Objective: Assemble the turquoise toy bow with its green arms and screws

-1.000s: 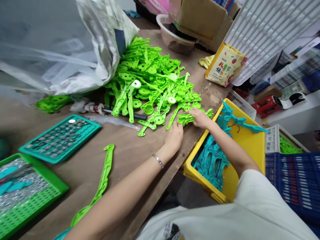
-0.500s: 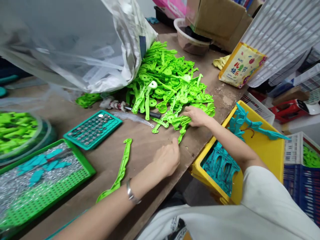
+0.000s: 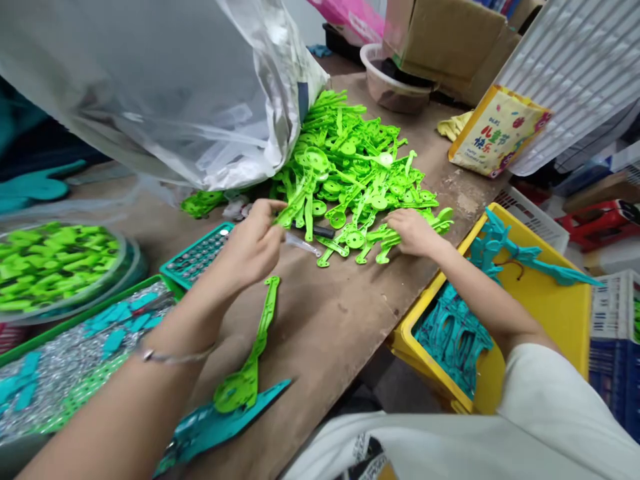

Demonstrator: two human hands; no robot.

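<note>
My left hand (image 3: 260, 240) is closed, pinching the narrow end of a bright green plastic part (image 3: 306, 175) with a round disc at its far end. This part is raised in front of the heap of similar green parts (image 3: 365, 143). My right hand (image 3: 411, 232) has its fingers curled round green parts (image 3: 385, 239) at the near right edge of the heap; its fingertips are partly hidden. One single long green part (image 3: 250, 360) lies by my left forearm, its disc end over a teal plastic piece (image 3: 230, 423).
A large white sack (image 3: 280, 87) stands behind the heap. On the left are a teal tray of small metal pieces (image 3: 173, 263), a green basket (image 3: 170, 283) and a round tub of green pieces (image 3: 131, 267). A yellow bin (image 3: 560, 320) with teal parts adjoins the table's right edge.
My left hand has moved up and left from the near table edge, and now holds a green part before the heap. The right hand stays at the heap. The view has shifted slightly.
</note>
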